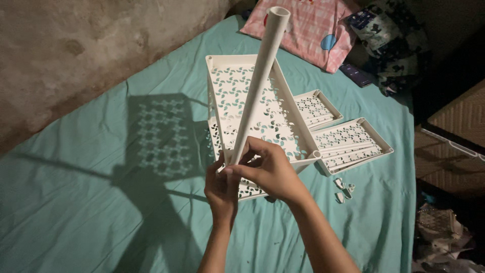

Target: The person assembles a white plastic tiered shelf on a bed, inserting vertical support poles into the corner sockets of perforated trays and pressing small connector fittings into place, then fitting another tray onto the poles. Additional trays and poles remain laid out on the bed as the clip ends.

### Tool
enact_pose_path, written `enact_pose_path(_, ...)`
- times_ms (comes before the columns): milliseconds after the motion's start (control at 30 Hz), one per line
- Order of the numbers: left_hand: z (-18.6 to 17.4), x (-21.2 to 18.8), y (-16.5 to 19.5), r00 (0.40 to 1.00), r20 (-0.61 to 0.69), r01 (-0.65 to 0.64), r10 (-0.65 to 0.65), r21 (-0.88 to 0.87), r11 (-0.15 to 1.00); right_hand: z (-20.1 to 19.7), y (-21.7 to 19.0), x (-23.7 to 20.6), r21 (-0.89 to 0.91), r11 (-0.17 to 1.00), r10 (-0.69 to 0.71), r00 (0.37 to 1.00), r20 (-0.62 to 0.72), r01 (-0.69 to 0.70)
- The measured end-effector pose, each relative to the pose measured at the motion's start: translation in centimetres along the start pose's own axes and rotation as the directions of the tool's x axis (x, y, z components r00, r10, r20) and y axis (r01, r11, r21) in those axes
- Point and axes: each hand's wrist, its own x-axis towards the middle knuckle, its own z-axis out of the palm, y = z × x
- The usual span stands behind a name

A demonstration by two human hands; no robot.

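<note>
A long white plastic tube (257,81) is gripped at its lower end by the right hand (270,169), fingers closed round it, while the left hand (221,188) is pressed against the near corner of a white perforated plastic shelf tray (252,108); whether that hand clasps the tray's corner cannot be told. The tube stands tilted at this near corner, over the teal bedsheet (91,202). As judged, assembly is at an early stage: only one tube is at a corner. To the right, two smaller white perforated trays (348,141), one holding further tubes, and small white caps (343,191) lie unused. A pink checked pillow (308,30) lies far off.
</note>
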Motion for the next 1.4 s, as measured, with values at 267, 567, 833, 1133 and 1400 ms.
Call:
enact_pose_path(267, 0.2, -0.3, -0.1, 0.998, -0.012, 0.064, -0.065, -0.087, 0.994, -0.6, -0.6, -0.3, -0.043, 0.994, 0.105, 0.994, 0.04, -0.103)
enact_pose_path(567, 0.2, -0.3, -0.3, 0.995, 0.073, -0.056, 0.066, -0.133, 0.99, -1.1, -1.2, -0.1, 0.012, 0.997, 0.08, 0.987, 0.139, -0.082)
enact_pose_path(833, 0.5, -0.2, -0.4, 0.996, 0.04, -0.074, 0.078, -0.107, 0.992, -0.8, -0.8, -0.1, -0.023, 0.995, 0.098, 0.992, 0.081, -0.096)
enact_pose_path(1133, 0.5, 0.1, -0.2, 0.995, 0.072, -0.063, 0.067, -0.047, 0.997, -0.9, 0.1, 0.4, -0.013, 1.0, 0.027, 0.999, 0.02, -0.027)
enact_pose_path(1400, 2.3, 0.9, 2.0, 0.997, 0.056, 0.057, -0.05, -0.138, 0.989, -2.2, -1.8, 1.3, -0.04, 0.999, 0.034, 0.999, 0.015, -0.033)
